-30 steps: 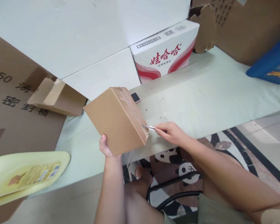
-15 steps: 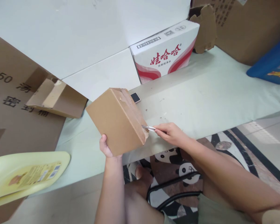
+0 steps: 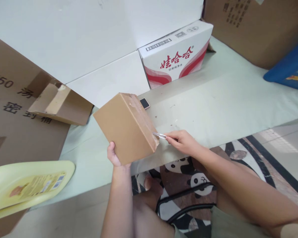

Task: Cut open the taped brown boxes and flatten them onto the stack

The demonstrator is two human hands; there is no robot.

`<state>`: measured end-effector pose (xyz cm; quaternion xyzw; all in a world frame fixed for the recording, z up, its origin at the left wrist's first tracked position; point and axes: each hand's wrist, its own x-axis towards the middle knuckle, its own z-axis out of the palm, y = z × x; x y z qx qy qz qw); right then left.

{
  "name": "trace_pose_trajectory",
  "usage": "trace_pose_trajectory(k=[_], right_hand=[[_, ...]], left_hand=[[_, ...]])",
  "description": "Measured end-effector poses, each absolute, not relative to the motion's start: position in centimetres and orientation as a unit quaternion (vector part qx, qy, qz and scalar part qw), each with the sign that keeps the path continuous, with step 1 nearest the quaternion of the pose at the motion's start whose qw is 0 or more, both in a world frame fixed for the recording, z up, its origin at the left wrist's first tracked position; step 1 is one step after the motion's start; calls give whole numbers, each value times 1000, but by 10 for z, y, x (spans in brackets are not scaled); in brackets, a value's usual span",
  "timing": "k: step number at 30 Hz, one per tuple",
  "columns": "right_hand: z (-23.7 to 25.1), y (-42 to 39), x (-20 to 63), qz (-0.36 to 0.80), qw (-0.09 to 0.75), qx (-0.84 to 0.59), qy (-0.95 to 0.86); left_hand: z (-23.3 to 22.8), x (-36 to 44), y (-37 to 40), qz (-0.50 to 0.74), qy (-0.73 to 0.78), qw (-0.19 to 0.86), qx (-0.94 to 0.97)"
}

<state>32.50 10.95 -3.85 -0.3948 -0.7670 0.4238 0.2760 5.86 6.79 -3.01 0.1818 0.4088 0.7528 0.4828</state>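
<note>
a: where is the box point(image 3: 125, 127)?
b: tilted up off the table point(image 3: 225, 96), just in front of me, one corner low toward my lap. my left hand point(image 3: 113, 156) grips it from underneath, thumb on the near face, the other fingers hidden behind the cardboard.

a: and the blade point(image 3: 159, 135)?
b: pinched shut in my right hand point(image 3: 182, 141), lying almost level, its tip touching the box's lower right corner where the taped face ends. the taped face runs up and away from there toward the phone point(image 3: 144, 103).

a: so which hand is nearer?
b: both touch it: left under, right beside through the blade.

a: around you?
b: a water carton point(image 3: 175, 54) behind, a torn box point(image 3: 61, 103) to the left, a yellow tray point(image 3: 27, 185) near my left elbow.
</note>
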Motion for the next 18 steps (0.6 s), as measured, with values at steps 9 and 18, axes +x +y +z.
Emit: trace_pose_trajectory(k=[9, 18], right_hand=[[-40, 111, 327, 397, 284, -394, -779], [-39, 111, 327, 407, 285, -399, -771]], left_hand=[[-35, 53, 67, 743, 426, 480, 190], [-36, 54, 68, 741, 433, 475, 194]])
